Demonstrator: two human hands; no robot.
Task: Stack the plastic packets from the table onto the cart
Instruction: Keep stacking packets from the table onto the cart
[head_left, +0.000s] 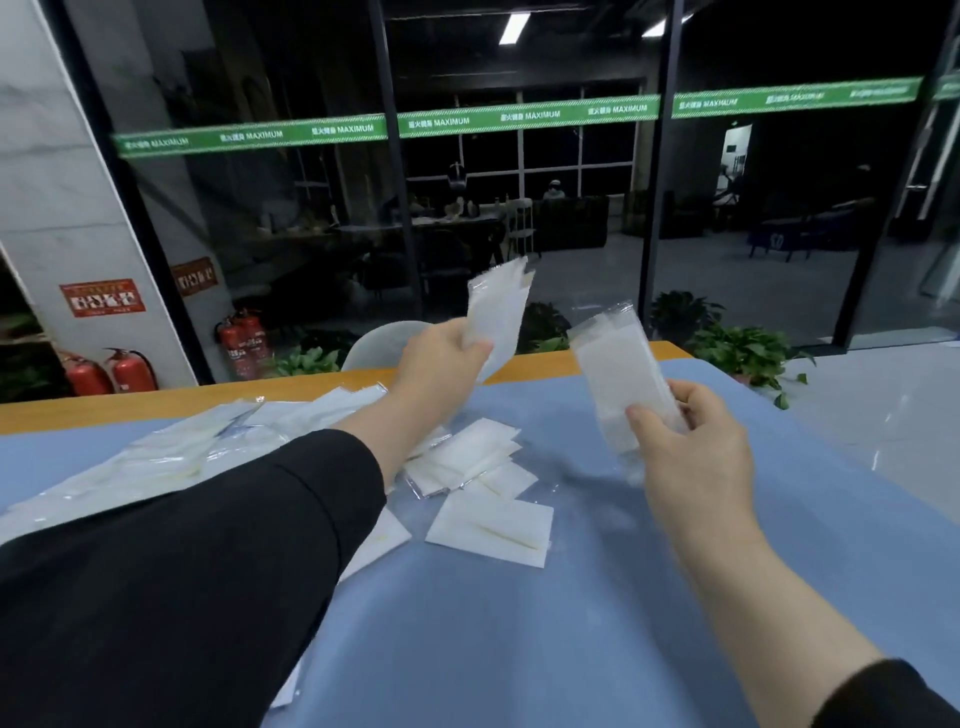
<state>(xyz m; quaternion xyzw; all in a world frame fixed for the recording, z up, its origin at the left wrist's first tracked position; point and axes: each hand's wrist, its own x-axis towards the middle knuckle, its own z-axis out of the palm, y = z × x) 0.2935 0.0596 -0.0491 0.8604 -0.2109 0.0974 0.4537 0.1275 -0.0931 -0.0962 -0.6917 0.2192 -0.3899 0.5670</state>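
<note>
Two packets lifted, many left on the table.
Left hand pinches one packet at 12 o'clock; right hand grips a second packet at 2. Best square both together before carrying; the cart is out of view.

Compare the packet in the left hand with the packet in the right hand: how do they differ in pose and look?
The left hand holds its packet higher and farther away, leaning right; the right hand holds its packet lower and nearer, leaning left. The left packet looks plain white; the right packet shows a clear plastic strip at its top. Both are white, held up off the blue table, gripped at the lower end by thumb and fingers.
</note>
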